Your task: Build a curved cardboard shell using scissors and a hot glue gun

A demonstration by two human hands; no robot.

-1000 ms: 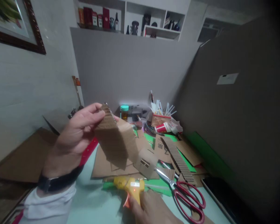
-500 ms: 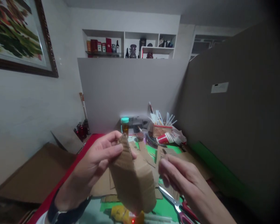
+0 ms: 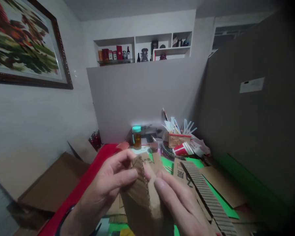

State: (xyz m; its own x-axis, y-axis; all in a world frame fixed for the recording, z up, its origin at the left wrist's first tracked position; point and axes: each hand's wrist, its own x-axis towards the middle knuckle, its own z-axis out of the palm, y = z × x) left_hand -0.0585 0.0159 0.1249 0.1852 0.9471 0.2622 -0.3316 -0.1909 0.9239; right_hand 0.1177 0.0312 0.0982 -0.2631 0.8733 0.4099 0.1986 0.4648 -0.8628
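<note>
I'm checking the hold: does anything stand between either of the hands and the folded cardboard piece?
Nothing visible does. The left hand grips the folded cardboard piece near its top; the right hand appears to touch its right side. The corrugated strip lies off right.

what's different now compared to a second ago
The right hand has let go of the yellow glue gun, lifted away from it and come to the right side of the folded cardboard. The view has shifted too, leaving only an edge of the gun showing. Unchanged: the left hand still grips the cardboard near its top; the red-and-white cup lies tipped.
</note>
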